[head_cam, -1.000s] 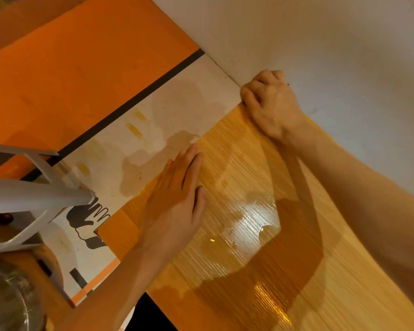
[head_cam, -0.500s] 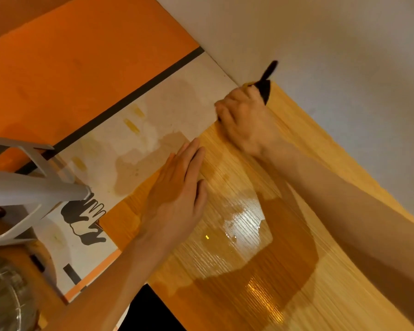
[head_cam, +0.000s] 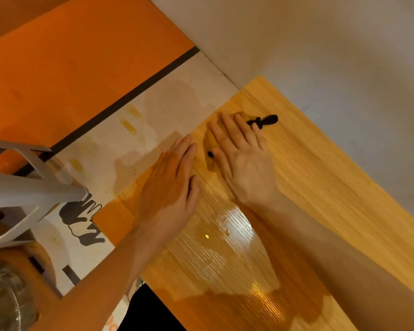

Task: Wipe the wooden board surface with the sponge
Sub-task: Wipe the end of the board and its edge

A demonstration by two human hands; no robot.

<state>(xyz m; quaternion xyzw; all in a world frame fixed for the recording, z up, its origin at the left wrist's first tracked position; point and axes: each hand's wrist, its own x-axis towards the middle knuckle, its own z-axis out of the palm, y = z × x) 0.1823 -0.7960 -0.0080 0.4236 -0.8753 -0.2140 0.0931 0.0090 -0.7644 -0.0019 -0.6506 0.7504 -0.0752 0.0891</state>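
The wooden board (head_cam: 320,187) lies slanted across the view, pale grain with a wet glossy patch near its middle. A thin yellow-brown sponge (head_cam: 210,145) with black marks and a black tab at its far end lies flat near the board's far left corner. My right hand (head_cam: 244,158) presses down on it with straight, spread fingers and covers most of it. Just left of that, my left hand (head_cam: 175,182) rests flat on the board by its left edge and holds nothing.
A white wall (head_cam: 320,56) borders the board at the far right. Left of the board lies a white mat (head_cam: 139,139) with black hand prints and an orange surface (head_cam: 69,68). A white stand (head_cam: 22,194) and a metal bowl (head_cam: 5,299) sit at the left.
My right hand has slid the sponge from the board's far corner toward me, and its fingers have gone from curled to flat. The left hand has stayed in place.
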